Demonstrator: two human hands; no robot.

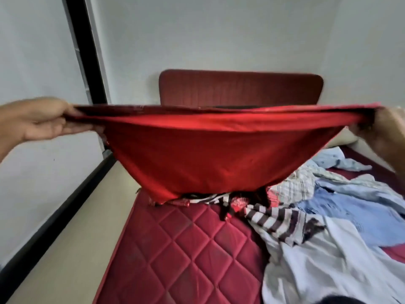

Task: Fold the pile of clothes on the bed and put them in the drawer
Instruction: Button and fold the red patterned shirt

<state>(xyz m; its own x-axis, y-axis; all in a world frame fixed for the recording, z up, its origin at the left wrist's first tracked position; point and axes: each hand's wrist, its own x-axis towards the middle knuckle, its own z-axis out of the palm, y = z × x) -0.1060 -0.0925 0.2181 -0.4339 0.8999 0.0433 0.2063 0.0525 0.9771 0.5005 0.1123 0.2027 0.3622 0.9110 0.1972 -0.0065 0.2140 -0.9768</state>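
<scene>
From the head camera, both grips are closed on the same piece: the left hand [41, 119] pinches one end of a red garment [210, 150] and the right hand [385, 132] pinches the other end, so the top edge is pulled taut between them. The cloth hangs down in a wide sag, its lowest part just above the far side of the bed [175, 249], a red quilted mattress.

Below and to the right, the pile of clothes [328, 227] lies loose on the mattress: a striped top [271, 218] nearest the hanging cloth, pale blue shirts [350, 207] beyond it, and a white shirt [317, 270] toward the near edge. A dark red headboard [241, 88] stands against the pale wall [219, 31] behind the raised garment. No drawer appears in this view.
</scene>
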